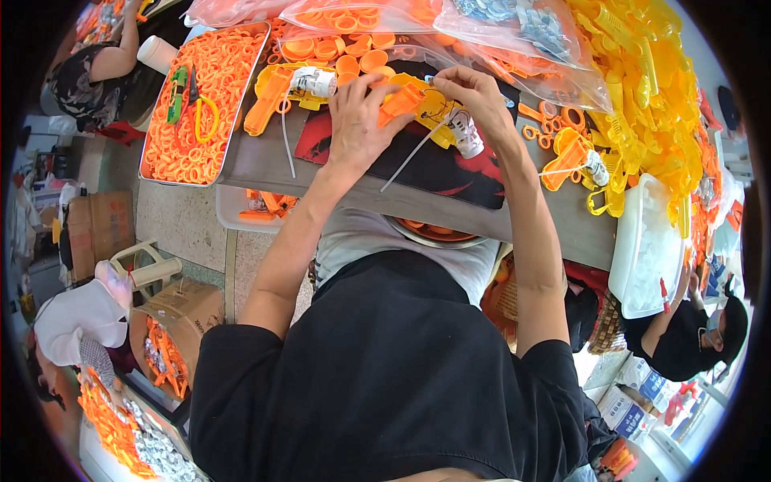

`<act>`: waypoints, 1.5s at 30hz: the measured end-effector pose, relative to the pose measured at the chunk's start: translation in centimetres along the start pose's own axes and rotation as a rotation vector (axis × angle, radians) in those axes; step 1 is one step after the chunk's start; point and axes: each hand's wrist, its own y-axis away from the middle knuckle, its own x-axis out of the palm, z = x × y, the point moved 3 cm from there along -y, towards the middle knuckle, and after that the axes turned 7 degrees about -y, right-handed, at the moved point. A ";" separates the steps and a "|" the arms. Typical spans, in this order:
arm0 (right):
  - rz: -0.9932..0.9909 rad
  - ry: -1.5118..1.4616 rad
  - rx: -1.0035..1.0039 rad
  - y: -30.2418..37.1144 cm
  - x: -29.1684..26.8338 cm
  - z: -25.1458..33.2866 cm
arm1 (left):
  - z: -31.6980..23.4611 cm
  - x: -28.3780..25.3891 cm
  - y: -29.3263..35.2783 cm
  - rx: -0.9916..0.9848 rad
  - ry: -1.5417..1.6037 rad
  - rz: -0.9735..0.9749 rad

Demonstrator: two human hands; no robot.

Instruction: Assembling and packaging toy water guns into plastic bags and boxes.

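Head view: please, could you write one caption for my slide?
Left hand on an orange plastic piece, right hand at a yellow plastic shell; farther left, a silver-rimmed tray of orange plastic rings.

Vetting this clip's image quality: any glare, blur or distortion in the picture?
Head view: black fills the corners; fisheye distortion skews the co-worker near the right rim; bright highlights glint on the clear plastic bags; the left hand and right hand look reasonably sharp, without obvious motion blur.
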 end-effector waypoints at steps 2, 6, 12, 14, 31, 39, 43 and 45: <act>0.010 0.060 0.021 -0.7 0.0 0.3 | 0.5 0.5 0.6 -0.045 0.120 0.153; 0.083 0.284 0.063 -2.3 0.1 0.8 | 0.2 0.4 0.3 -0.031 0.101 0.191; 0.202 0.369 0.103 -3.7 -0.1 0.5 | 0.5 0.4 0.3 -0.094 0.198 0.187; 0.225 0.352 0.128 -3.5 0.1 0.5 | 0.5 0.5 0.4 -0.076 0.208 0.157; 0.094 0.651 0.070 -2.6 1.1 1.8 | 0.6 0.7 0.6 -0.056 0.200 0.143; 0.083 0.680 0.109 -2.9 1.1 1.0 | 0.6 0.8 0.7 -0.064 0.206 0.147; -0.024 0.852 -0.025 -2.3 1.8 1.6 | 0.6 0.8 0.8 -0.060 0.197 0.137; -0.089 0.879 -0.088 -1.7 2.0 1.7 | 0.5 0.8 0.7 -0.061 0.198 0.139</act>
